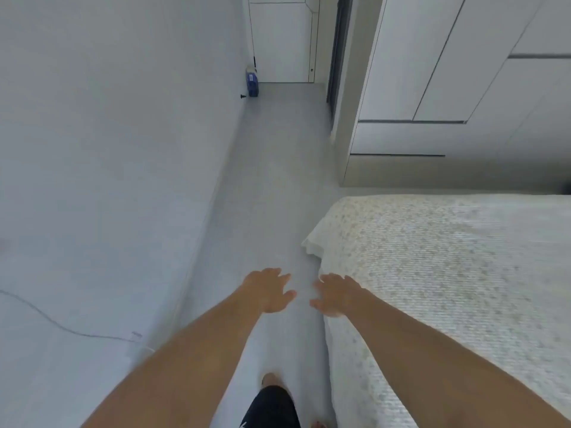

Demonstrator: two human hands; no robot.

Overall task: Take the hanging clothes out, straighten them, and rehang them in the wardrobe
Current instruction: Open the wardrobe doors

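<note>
The white wardrobe (438,66) stands at the upper right with its doors closed, so no clothes or hangers show. My left hand (270,290) and my right hand (335,295) reach forward side by side over the floor at the lower middle. Both have relaxed, spread fingers and hold nothing. The right hand hovers beside the corner of the bed. Both hands are well short of the wardrobe.
A bed (448,273) with a pale textured cover fills the right side. A white wall (108,149) runs along the left, with a thin cable (46,316) low on it. A narrow grey floor strip (278,180) leads to a closed door (281,38); a blue object (252,84) stands by it.
</note>
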